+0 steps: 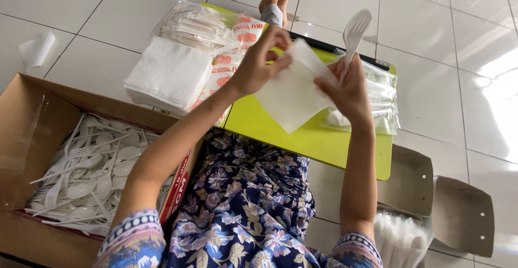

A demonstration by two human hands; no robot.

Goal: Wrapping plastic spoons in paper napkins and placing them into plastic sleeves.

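My left hand (258,63) pinches the top corner of a white paper napkin (291,93) held up over a lime-green tray table (318,138). My right hand (348,87) grips the napkin's right edge together with a white plastic fork (354,33), whose tines point up. The napkin hangs unfolded between both hands.
A stack of white napkins (170,74) and clear packets of wrapped items (197,25) lie at the table's left. A cardboard box (27,133) of white plastic forks and spoons (89,173) sits at my left. Clear bags (383,98) lie right; open small cartons (458,214) and plastic items (402,241) lower right.
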